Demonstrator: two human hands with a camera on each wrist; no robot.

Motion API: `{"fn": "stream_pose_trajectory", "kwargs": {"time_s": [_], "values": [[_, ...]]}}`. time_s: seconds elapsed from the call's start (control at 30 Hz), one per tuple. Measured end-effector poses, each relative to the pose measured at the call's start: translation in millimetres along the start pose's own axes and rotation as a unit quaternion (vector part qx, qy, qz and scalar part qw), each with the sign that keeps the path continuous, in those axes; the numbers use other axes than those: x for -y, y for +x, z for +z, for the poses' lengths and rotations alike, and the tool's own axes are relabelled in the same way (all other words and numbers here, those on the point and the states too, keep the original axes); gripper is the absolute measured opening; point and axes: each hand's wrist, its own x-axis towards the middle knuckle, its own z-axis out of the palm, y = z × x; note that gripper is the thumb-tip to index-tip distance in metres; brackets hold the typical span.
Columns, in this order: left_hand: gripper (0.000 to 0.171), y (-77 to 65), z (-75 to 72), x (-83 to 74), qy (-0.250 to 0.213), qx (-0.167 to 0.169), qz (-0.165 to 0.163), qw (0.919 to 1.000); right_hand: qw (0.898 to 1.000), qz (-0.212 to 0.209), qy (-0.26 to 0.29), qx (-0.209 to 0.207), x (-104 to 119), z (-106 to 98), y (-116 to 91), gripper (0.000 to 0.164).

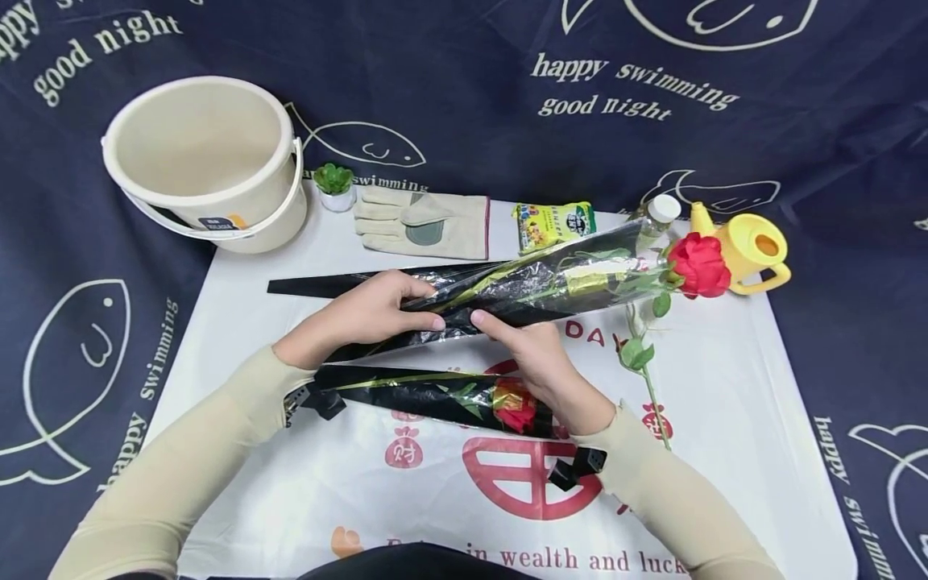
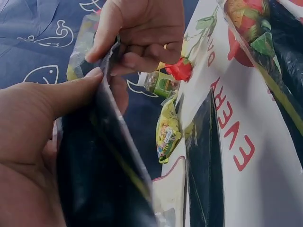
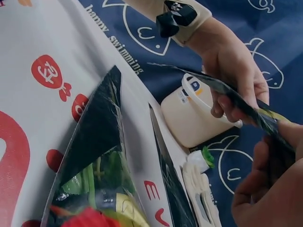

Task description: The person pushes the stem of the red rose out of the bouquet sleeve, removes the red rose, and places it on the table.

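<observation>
My left hand (image 1: 371, 310) and right hand (image 1: 548, 360) both pinch the dark wrapper (image 1: 500, 292), likely to keep it closed behind the jutting rose (image 1: 699, 264).

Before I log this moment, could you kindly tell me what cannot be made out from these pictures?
- Held rose: lower stem hidden in the head view by the dark wrapper, left hand and right hand.
- Yellow packet: finest print too small in the head view.
- Bottle label: blurred in the left wrist view.
- Nearer red bloom: cut off by the right wrist view's bottom edge.
</observation>
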Motion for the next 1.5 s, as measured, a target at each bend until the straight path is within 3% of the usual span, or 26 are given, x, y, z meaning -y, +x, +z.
{"fn": "stream_pose_trajectory", "kwargs": {"time_s": [0.2,0.3,0.4,0.53,0.63,0.73,0.93,1.1,1.37,1.5], "values": [[0.02,-9.3,-7.8,13.2,-0.03,-0.024,-0.027,0.9989,0.997,0.061,-0.008,0.056,5.6,-18.1,-5.4,0.048],[0.018,-17.5,-14.7,22.2,-0.05,-0.041,-0.041,0.9971,0.992,0.048,-0.008,0.112,13.2,-31.6,-7.7,0.039],[0.017,-25.4,-22.8,29.9,-0.049,-0.061,-0.054,0.9954,0.991,0.011,0.003,0.132,26.6,-45.5,-11.2,0.033],[0.019,-35.1,-32.5,29.9,-0.039,-0.078,-0.076,0.9933,0.99,-0.063,0.101,0.079,46.0,-61.8,-15.2,0.031],[0.024,-41.1,-37.7,23.4,-0.027,-0.084,-0.083,0.9926,0.975,-0.121,0.184,0.027,55.5,-71.1,-14.5,0.039],[0.028,-44.8,-40.6,18.4,-0.01,-0.087,-0.078,0.9931,0.965,-0.144,0.219,-0.011,57.8,-76.4,-11.2,0.046],[0.035,-44.2,-38.5,38.7,0.007,-0.101,-0.073,0.9922,0.969,-0.115,0.212,-0.054,49.0,-78.3,-5.7,0.046],[0.031,-43.7,-36.7,51.1,0.009,-0.109,-0.072,0.9914,0.966,-0.082,0.238,-0.056,43.2,-79.2,-2.5,0.046],[0.019,-42.6,-34.5,48.4,0.01,-0.108,-0.056,0.9925,0.952,-0.011,0.301,-0.046,37.3,-81.3,1.6,0.044],[0.019,-42.1,-34.4,48.3,0.026,-0.107,-0.043,0.993,0.937,0.026,0.344,-0.048,33.4,-82.4,4.6,0.045]]}}
